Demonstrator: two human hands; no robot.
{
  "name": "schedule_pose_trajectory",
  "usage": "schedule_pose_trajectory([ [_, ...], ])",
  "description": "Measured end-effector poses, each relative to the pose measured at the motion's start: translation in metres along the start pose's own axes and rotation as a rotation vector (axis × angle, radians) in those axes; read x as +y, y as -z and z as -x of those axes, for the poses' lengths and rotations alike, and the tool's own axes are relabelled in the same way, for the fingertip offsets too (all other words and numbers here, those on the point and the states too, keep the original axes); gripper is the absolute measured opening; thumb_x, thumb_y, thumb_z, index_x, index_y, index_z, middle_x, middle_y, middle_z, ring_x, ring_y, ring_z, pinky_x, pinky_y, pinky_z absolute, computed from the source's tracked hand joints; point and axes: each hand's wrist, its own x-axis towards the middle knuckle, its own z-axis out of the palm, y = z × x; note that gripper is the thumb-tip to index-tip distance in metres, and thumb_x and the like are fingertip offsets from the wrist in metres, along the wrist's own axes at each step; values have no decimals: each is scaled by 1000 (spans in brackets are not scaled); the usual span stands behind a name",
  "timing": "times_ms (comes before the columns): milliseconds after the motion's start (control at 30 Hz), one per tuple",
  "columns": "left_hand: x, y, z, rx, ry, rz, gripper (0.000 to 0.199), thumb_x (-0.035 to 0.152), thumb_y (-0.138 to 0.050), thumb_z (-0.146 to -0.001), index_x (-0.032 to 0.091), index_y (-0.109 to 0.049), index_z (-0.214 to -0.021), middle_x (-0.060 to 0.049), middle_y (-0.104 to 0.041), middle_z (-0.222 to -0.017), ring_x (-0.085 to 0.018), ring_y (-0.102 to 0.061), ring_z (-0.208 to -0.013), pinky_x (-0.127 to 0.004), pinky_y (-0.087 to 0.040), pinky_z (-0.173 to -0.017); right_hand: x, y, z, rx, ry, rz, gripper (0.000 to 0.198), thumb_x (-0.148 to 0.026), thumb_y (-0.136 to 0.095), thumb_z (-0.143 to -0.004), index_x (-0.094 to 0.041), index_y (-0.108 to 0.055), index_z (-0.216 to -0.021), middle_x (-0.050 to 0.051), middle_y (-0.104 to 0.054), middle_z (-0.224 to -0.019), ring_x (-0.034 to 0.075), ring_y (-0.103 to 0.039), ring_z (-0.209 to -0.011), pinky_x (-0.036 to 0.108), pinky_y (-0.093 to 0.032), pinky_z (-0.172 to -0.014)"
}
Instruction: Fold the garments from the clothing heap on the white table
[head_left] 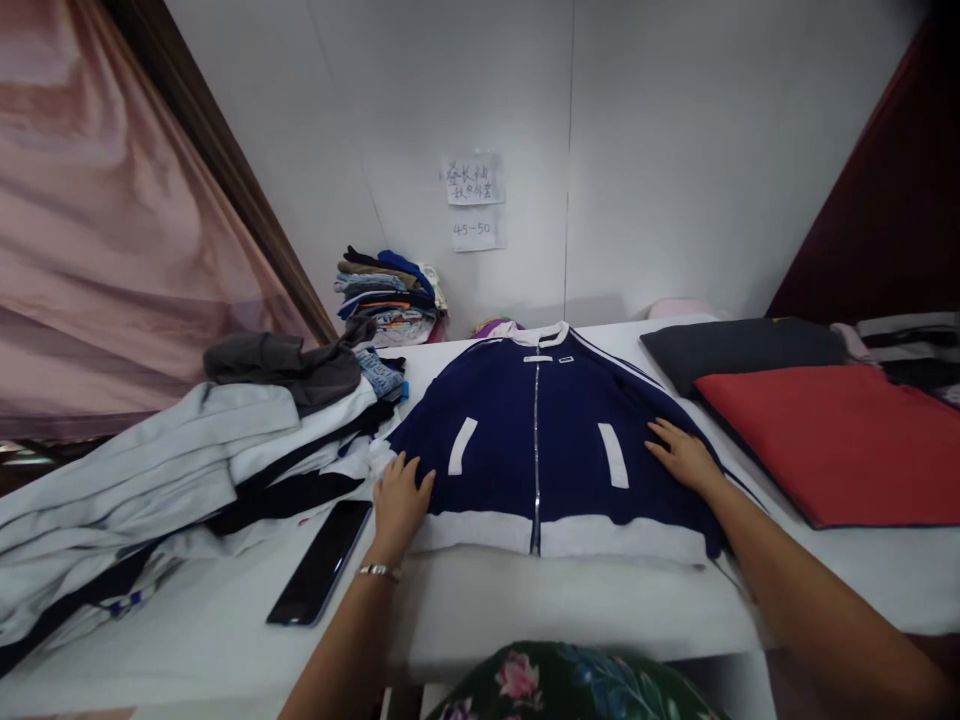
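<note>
A navy zip-up jacket (495, 430) with white collar, pocket trims and hem lies spread flat in front of me, its collar towards the wall and its zip closed. My left hand (401, 502) rests with fingers apart at the jacket's lower left side, by the white cuff. On the right, my right hand (684, 455) lies open on the jacket's sleeve side, fingers spread over the navy cloth. Neither hand grips anything. A black phone (322, 562) lies on the table just left of my left wrist.
Loose grey, white and black clothes (217, 440) are heaped on the left of the white table (585, 610). A folded red garment (832, 440) and a dark grey one (742, 350) lie at the right. A stack of folded clothes (390, 295) stands by the wall, below paper notes (477, 205).
</note>
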Motion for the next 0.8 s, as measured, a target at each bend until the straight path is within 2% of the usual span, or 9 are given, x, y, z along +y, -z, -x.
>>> schedule_pose_trajectory([
  [67,-3,-1,10,-30,-17,81,47,38,-45,-92,10,-61,-126,-18,-47,-145,-30,-44,-134,-45,-37,-110,5,3,-2,-18,35,-34,49,-44,-46,-90,-22,-59,-132,7,-52,-143,27,-48,-132,42,-38,-111],
  [167,-8,-3,22,-37,18,166,54,43,-46,-91,7,-57,-130,-20,-44,-147,-30,-42,-136,-42,-38,-110,17,16,-7,-59,86,-7,47,-40,-46,-90,-18,-61,-130,9,-54,-140,25,-49,-131,38,-37,-112],
  [300,-13,-2,32,-8,86,268,65,49,-48,-88,4,-50,-135,-23,-43,-147,-32,-40,-138,-43,-35,-112,22,45,-15,-83,-10,214,40,-32,-52,-86,-18,-67,-121,11,-54,-140,29,-46,-133,43,-37,-110],
  [400,-17,4,31,-46,157,381,70,53,-48,-86,5,-48,-137,-22,-53,-138,-33,-50,-129,-45,-40,-107,5,62,-14,-94,-37,233,40,-29,-50,-89,-17,-65,-123,11,-57,-137,27,-48,-131,42,-38,-109],
  [533,-23,15,20,-177,401,536,65,54,-55,-83,8,-55,-129,-19,-68,-116,-34,-64,-109,-45,-50,-94,-29,62,8,-111,36,105,45,-31,-45,-93,-15,-58,-133,12,-61,-132,25,-56,-122,36,-42,-104],
  [667,-20,19,10,-261,542,856,39,43,-60,-83,14,-64,-109,-12,-73,-103,-27,-70,-96,-34,-55,-82,-50,53,47,-173,-94,162,55,-32,-48,-93,-9,-44,-143,19,-60,-129,30,-59,-118,39,-47,-96],
  [800,-7,21,11,-411,617,1162,35,37,-64,-83,20,-63,-113,-7,-75,-94,-22,-72,-81,-32,-58,-72,-67,55,71,-262,-178,285,60,-35,-47,-95,-14,-34,-149,21,-57,-130,32,-64,-108,41,-49,-87],
])
